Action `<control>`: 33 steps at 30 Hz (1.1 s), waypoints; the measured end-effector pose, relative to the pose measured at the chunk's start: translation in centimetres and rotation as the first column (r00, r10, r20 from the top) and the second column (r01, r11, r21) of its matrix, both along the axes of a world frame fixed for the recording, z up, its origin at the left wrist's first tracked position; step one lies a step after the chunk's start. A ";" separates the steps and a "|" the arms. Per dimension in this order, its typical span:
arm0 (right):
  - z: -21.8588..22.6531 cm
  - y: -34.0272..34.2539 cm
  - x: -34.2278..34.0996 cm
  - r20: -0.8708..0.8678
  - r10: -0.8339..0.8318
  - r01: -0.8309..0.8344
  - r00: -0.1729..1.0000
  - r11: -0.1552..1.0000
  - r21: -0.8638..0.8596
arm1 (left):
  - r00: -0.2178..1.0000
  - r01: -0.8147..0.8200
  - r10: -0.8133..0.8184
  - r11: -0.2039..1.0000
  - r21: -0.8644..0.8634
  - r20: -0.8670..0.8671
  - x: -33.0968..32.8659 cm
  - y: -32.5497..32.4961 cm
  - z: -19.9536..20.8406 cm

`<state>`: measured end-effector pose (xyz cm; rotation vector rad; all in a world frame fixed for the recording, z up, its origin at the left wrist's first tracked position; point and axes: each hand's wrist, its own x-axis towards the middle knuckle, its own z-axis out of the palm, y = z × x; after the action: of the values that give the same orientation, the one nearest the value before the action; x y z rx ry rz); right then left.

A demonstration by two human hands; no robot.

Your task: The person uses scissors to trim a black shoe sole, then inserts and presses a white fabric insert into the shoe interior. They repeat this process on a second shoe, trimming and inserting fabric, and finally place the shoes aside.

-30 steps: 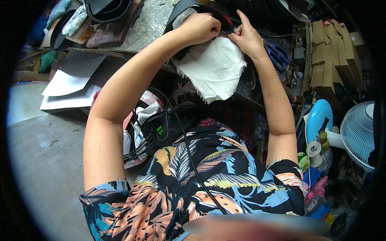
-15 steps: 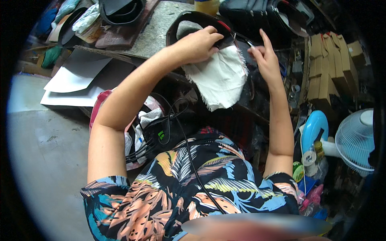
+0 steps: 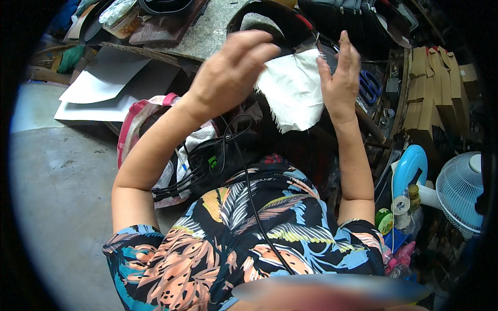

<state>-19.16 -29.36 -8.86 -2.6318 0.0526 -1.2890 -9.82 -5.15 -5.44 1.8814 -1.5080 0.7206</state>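
Note:
A white cloth (image 3: pixel 293 90) with frayed edges hangs between my hands, below a curved black piece (image 3: pixel 298 26) with a red patch on its edge. My left hand (image 3: pixel 228 72) is raised to the left of the cloth, slightly blurred. Its fingers are apart and I see nothing in them. Close by the cloth's right edge, my right hand (image 3: pixel 341 83) points upward with thumb and fingers apart. No held object shows in it, though part of its palm side is hidden.
Blue-handled scissors (image 3: pixel 369 87) and a wooden rod (image 3: pixel 372 125) lie right of my right hand. Cardboard pieces (image 3: pixel 433 93) stand farther right, above a fan (image 3: pixel 461 189). White sheets (image 3: pixel 104 85) and a pink-edged bag (image 3: pixel 127 127) are at left.
My left hand has come off the cloth and black piece, moving left and toward me. My right hand has turned, its fingers now up; the slim pointed tool at its fingertips no longer shows.

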 end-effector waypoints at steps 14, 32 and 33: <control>-1.3 0.3 -1.1 -0.389 0.187 -0.238 0.902 0.967 -0.089 | 0.993 0.119 -0.112 0.882 0.456 -0.043 2.0 -2.2 -5.3; -0.6 -1.9 -7.0 -0.608 0.215 -0.403 0.764 0.896 -0.189 | 0.974 0.181 -0.226 0.833 0.522 0.022 -1.1 -2.0 -4.6; -0.7 -1.8 -7.5 -0.627 0.197 -0.400 0.754 0.894 -0.200 | 0.979 0.176 -0.204 0.865 0.470 0.009 -1.5 -2.3 -4.4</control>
<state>-26.64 -31.19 -9.53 -3.0450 -0.5185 -0.3462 -11.37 -7.47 -9.85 2.0172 -2.0122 0.3375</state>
